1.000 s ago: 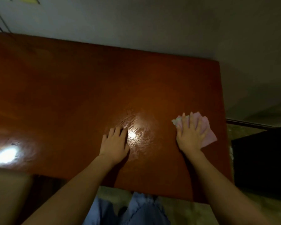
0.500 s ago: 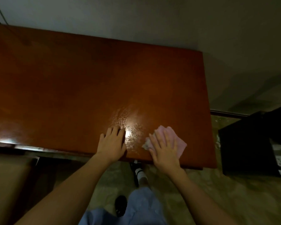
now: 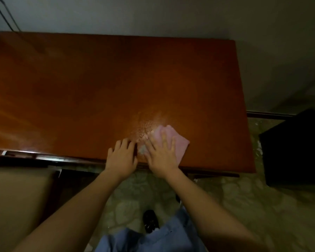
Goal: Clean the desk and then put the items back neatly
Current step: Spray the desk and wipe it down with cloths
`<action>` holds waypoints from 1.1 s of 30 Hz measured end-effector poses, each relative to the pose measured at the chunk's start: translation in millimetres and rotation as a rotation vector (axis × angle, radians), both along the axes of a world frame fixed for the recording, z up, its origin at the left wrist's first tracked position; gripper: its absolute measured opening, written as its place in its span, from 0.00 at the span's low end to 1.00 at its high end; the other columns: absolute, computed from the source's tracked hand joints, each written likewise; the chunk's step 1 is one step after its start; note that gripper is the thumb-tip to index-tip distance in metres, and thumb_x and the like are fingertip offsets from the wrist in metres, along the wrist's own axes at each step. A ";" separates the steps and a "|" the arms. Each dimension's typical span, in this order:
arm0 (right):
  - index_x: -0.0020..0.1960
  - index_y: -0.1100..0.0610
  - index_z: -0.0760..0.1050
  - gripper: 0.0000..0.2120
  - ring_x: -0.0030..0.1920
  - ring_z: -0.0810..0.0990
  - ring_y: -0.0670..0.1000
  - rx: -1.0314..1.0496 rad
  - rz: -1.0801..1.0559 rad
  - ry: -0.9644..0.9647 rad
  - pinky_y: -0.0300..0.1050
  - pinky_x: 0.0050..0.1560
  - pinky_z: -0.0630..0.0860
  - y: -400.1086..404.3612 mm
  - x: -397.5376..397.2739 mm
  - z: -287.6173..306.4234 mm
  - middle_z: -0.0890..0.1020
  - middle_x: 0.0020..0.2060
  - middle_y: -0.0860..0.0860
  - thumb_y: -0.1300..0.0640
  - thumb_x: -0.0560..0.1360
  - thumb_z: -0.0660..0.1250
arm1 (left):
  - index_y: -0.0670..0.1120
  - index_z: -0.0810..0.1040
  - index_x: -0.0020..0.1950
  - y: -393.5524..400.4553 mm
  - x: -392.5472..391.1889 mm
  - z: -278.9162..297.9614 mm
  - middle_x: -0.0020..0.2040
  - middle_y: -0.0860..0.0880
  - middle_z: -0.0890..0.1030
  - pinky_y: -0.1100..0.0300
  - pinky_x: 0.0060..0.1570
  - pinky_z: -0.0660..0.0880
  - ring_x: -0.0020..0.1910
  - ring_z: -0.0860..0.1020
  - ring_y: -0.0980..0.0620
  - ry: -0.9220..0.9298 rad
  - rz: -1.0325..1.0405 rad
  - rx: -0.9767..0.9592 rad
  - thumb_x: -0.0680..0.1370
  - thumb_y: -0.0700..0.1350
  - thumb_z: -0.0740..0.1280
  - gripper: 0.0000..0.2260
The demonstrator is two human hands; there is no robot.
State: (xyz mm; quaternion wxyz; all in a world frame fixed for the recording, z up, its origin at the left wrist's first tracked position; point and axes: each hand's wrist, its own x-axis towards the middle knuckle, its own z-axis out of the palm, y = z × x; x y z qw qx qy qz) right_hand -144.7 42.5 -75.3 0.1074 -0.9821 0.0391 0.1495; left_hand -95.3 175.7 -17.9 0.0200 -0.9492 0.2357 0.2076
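Hands (image 3: 142, 157) and cloth (image 3: 178, 142) at desk (image 3: 98, 88) edge.

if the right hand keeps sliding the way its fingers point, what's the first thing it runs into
Nothing on the desk, as far as the view shows. The right hand, flat on the pink cloth, points away from the person over bare wood; the wall behind the far edge comes first.

— What am I losing here?
— The right hand (image 3: 162, 153) is covering much of the pink cloth (image 3: 178, 142), so I'm not seeing how it's folded underneath.
— And the desk (image 3: 98, 84)?
— Its left end is running off the frame edge. The black object (image 3: 296, 148) at right is sitting too dark to identify.
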 end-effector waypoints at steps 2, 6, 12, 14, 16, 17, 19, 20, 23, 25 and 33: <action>0.76 0.45 0.38 0.26 0.70 0.27 0.58 0.014 0.111 -0.019 0.65 0.69 0.30 -7.0 -13.9 0.6 0.35 0.74 0.45 0.42 0.80 0.38 | 0.50 0.58 0.74 -11.5 0.1 2.3 0.73 0.48 0.60 0.51 0.67 0.62 0.72 0.59 0.49 -0.001 -0.024 -0.004 0.79 0.52 0.59 0.24; 0.75 0.46 0.55 0.25 0.74 0.48 0.60 -0.042 0.100 -0.001 0.66 0.69 0.48 -42.5 -52.6 -0.2 0.52 0.74 0.46 0.43 0.79 0.44 | 0.49 0.57 0.75 -44.3 5.4 6.0 0.73 0.48 0.60 0.50 0.67 0.62 0.72 0.59 0.48 -0.029 -0.092 -0.038 0.79 0.52 0.58 0.25; 0.74 0.43 0.39 0.28 0.74 0.35 0.55 -0.072 -0.252 0.006 0.61 0.70 0.34 -134.6 -95.9 1.3 0.39 0.74 0.44 0.38 0.76 0.31 | 0.48 0.57 0.74 -97.4 2.1 7.6 0.73 0.48 0.61 0.48 0.67 0.62 0.72 0.59 0.47 0.001 -0.179 -0.110 0.80 0.52 0.57 0.24; 0.74 0.43 0.37 0.30 0.73 0.33 0.54 -0.099 -0.364 -0.007 0.62 0.70 0.35 -157.9 -87.6 4.2 0.38 0.74 0.43 0.37 0.74 0.28 | 0.48 0.57 0.74 -109.4 -2.2 6.6 0.73 0.48 0.61 0.49 0.67 0.62 0.71 0.60 0.48 0.008 -0.202 -0.144 0.80 0.51 0.56 0.23; 0.76 0.43 0.38 0.27 0.75 0.37 0.56 -0.088 -0.456 0.018 0.64 0.71 0.37 -167.5 -63.2 6.3 0.40 0.75 0.43 0.39 0.78 0.34 | 0.48 0.57 0.75 -117.1 -2.9 5.4 0.73 0.48 0.60 0.50 0.67 0.62 0.71 0.59 0.48 0.005 -0.226 -0.154 0.80 0.51 0.55 0.23; 0.76 0.43 0.39 0.26 0.76 0.38 0.57 -0.077 -0.482 0.018 0.65 0.71 0.37 -166.8 -48.8 8.9 0.41 0.76 0.44 0.41 0.80 0.38 | 0.48 0.57 0.75 -120.0 -1.0 4.6 0.73 0.48 0.60 0.49 0.68 0.62 0.72 0.59 0.48 0.008 -0.232 -0.153 0.80 0.51 0.55 0.23; 0.77 0.44 0.40 0.26 0.76 0.38 0.58 -0.046 -0.445 0.009 0.65 0.70 0.35 -155.7 -25.6 9.8 0.41 0.77 0.44 0.42 0.81 0.41 | 0.48 0.57 0.75 -125.6 8.0 2.2 0.73 0.48 0.59 0.48 0.68 0.61 0.72 0.58 0.48 0.015 -0.226 -0.139 0.80 0.51 0.56 0.24; 0.77 0.44 0.39 0.26 0.76 0.38 0.58 -0.024 -0.396 0.013 0.65 0.70 0.36 -148.2 -20.0 8.8 0.40 0.76 0.43 0.42 0.81 0.40 | 0.48 0.57 0.75 -128.3 13.5 1.4 0.73 0.48 0.59 0.48 0.68 0.61 0.72 0.58 0.48 0.015 -0.216 -0.134 0.80 0.51 0.56 0.24; 0.77 0.45 0.50 0.27 0.76 0.44 0.58 -0.011 -0.197 -0.012 0.69 0.71 0.47 -128.5 -33.5 3.1 0.46 0.76 0.44 0.42 0.79 0.41 | 0.48 0.57 0.74 -137.2 26.0 -2.5 0.73 0.48 0.60 0.48 0.68 0.62 0.72 0.58 0.48 0.019 -0.164 -0.126 0.80 0.51 0.57 0.24; 0.74 0.46 0.59 0.25 0.75 0.54 0.59 -0.047 -0.099 -0.027 0.68 0.70 0.56 -127.6 -56.7 -1.0 0.59 0.75 0.47 0.44 0.78 0.48 | 0.48 0.57 0.74 -144.9 27.0 -3.7 0.73 0.48 0.60 0.48 0.68 0.62 0.72 0.58 0.48 0.034 -0.152 -0.127 0.80 0.51 0.57 0.24; 0.74 0.47 0.56 0.24 0.74 0.56 0.57 -0.116 -0.326 0.043 0.68 0.69 0.58 -201.4 -101.8 3.5 0.62 0.73 0.48 0.43 0.80 0.45 | 0.48 0.57 0.75 -193.8 23.1 -6.8 0.73 0.48 0.59 0.49 0.68 0.62 0.71 0.59 0.48 0.070 -0.215 -0.176 0.81 0.50 0.55 0.23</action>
